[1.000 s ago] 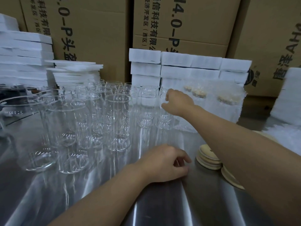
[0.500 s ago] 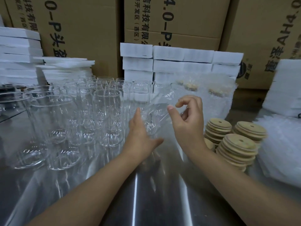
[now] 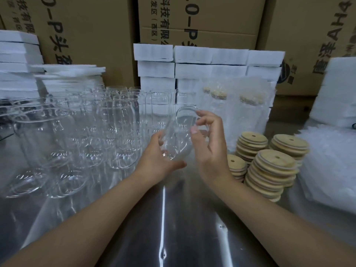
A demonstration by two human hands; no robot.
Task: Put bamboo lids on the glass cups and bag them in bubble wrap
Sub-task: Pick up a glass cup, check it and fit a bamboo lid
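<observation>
A steel table (image 3: pixel 173 228) runs up to a wall of cardboard boxes (image 3: pixel 92 31), with white foam blocks (image 3: pixel 210 54) stacked against them. A crowd of bare cups (image 3: pixel 117 135) stands on the left of the table. One cup (image 3: pixel 179 139) is off the surface at centre, tilted with its mouth up and away from the person. The left hand (image 3: pixel 158 162) grips its lower end, fingers curled under the base and the thumb lying along the near side. The right hand (image 3: pixel 212 151) pinches the rim end lightly between thumb and forefinger, its other fingers loosely bent and holding nothing. The lids (image 3: pixel 271 168) sit in several stacks just to the right, with the bubble bags (image 3: pixel 331 170) heaped beyond them at the table's right edge, and a few bagged cups (image 3: pixel 246 116) stand behind against the foam. The step seems to be passing the cup fully to the left hand so the right can fetch a lid. To do it well, the left grip probably should close firmly round the body before the right lets go, since smooth glass held tilted could slip. Bringing the mouth level would likely let a lid seat flat. Taking the top lid of the nearest stack alone, without knocking the pile, looks wise. Keeping the cup clear of the standing glasses on the left avoids a clink or chip.
</observation>
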